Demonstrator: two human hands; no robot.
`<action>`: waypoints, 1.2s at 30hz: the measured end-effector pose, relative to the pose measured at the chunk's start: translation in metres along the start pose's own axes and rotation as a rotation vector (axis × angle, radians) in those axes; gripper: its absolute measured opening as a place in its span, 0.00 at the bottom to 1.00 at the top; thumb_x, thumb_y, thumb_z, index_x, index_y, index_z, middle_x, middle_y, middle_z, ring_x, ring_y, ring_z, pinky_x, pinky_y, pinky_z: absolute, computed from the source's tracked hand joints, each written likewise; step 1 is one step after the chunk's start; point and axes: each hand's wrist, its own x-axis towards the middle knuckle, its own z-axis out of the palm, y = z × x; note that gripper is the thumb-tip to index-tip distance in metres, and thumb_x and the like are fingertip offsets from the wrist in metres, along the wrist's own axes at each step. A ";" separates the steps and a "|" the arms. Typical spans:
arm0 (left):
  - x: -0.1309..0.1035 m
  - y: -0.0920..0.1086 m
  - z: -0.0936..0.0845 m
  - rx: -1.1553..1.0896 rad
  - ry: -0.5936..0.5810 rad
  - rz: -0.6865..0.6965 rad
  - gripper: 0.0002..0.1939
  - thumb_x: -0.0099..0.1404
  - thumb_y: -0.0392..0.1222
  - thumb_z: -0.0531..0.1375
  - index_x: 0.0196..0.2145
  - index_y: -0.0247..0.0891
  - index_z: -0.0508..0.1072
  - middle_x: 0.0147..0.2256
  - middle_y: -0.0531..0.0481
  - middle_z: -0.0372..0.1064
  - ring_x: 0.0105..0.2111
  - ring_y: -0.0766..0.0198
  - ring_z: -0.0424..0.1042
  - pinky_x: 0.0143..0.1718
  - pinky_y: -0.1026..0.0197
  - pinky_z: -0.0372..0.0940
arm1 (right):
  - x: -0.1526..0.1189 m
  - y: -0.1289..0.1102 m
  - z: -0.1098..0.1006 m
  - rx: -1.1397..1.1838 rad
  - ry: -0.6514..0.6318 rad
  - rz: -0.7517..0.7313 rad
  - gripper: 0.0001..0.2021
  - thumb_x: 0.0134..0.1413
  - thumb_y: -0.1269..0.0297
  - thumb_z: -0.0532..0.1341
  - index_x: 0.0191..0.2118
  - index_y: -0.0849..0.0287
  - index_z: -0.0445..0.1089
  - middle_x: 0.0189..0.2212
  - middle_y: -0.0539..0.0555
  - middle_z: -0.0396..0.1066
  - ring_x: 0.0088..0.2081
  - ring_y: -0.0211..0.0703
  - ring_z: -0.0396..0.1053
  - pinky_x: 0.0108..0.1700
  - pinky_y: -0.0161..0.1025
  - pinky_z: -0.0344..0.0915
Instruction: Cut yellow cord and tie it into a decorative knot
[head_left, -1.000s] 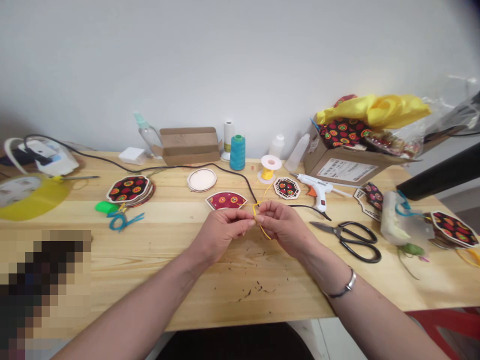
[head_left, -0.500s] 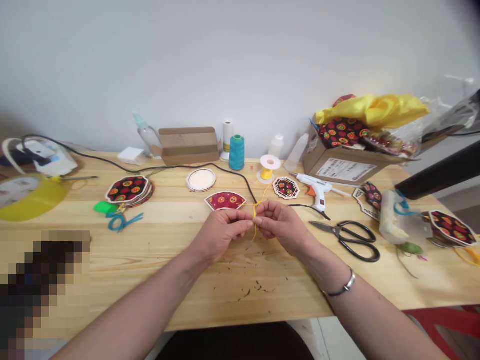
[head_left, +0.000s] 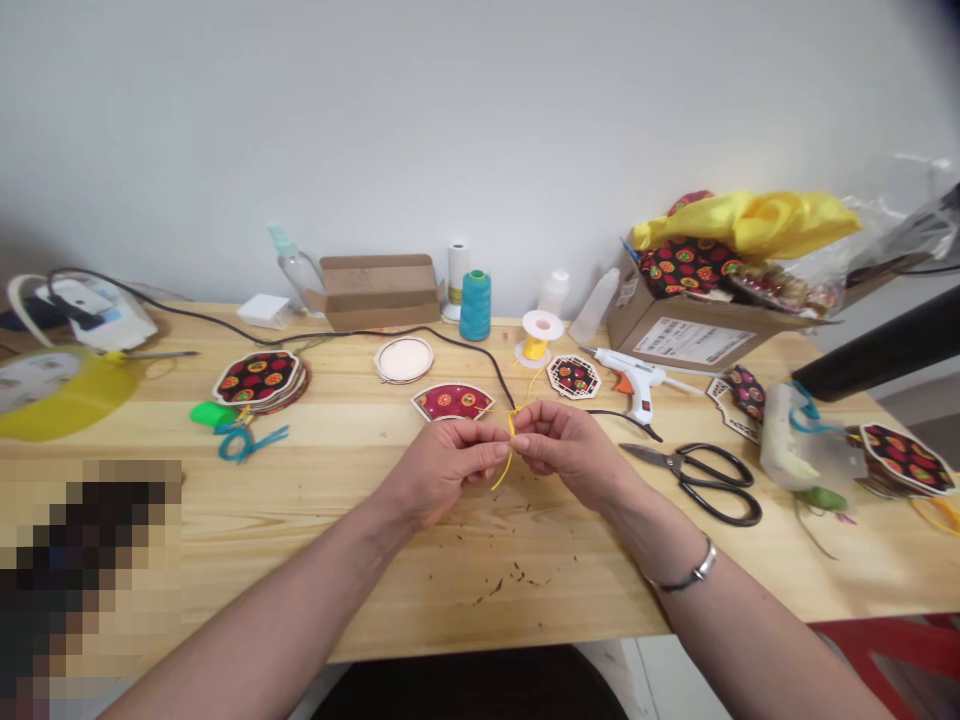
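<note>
Thumb and fingers of my left hand (head_left: 461, 462) pinch a yellow cord (head_left: 512, 428) at the middle of the view. My right hand (head_left: 556, 445), with a bracelet on its wrist, pinches the same cord, its fingertips touching those of the left. A loose cord end hangs below the fingers. Just behind my left hand lies a red fan-shaped patterned piece (head_left: 452, 401). Behind my right hand stand a spool of yellow cord (head_left: 535, 346) and an octagonal patterned piece (head_left: 574, 377), lying flat. The exact crossing of the cord is hidden by my fingertips.
Black scissors (head_left: 694, 470) and a white glue gun (head_left: 640, 383) lie at the right. A teal thread cone (head_left: 475, 306) stands behind. A filled cardboard box (head_left: 679, 335) is at the back right. Stacked patterned pieces (head_left: 259, 380) lie left. A black cable (head_left: 360, 334) crosses the table.
The loose cord end below my fingers has swung slightly to the left. Both hands keep their pinch, and the view has shifted very slightly.
</note>
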 end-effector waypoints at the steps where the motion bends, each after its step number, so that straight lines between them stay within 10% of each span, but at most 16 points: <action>1: 0.000 0.000 0.000 0.001 -0.013 0.003 0.08 0.48 0.40 0.66 0.27 0.34 0.76 0.17 0.57 0.61 0.18 0.74 0.55 0.20 0.68 0.48 | 0.000 -0.001 0.000 -0.005 -0.007 0.000 0.13 0.39 0.64 0.68 0.30 0.62 0.64 0.17 0.43 0.61 0.17 0.27 0.54 0.20 0.29 0.48; 25: 0.004 0.002 -0.002 0.076 0.176 0.057 0.09 0.51 0.42 0.64 0.23 0.32 0.72 0.15 0.57 0.60 0.17 0.75 0.55 0.18 0.68 0.46 | -0.005 -0.011 -0.004 -0.547 0.023 -0.095 0.13 0.50 0.57 0.59 0.24 0.62 0.69 0.17 0.46 0.58 0.20 0.31 0.51 0.22 0.32 0.48; 36: 0.003 0.005 0.000 0.082 0.275 0.057 0.08 0.49 0.42 0.65 0.24 0.34 0.75 0.22 0.52 0.70 0.16 0.76 0.55 0.17 0.69 0.48 | -0.017 0.006 0.011 -1.221 0.243 -0.741 0.09 0.58 0.67 0.53 0.34 0.60 0.69 0.26 0.54 0.70 0.27 0.38 0.64 0.30 0.35 0.57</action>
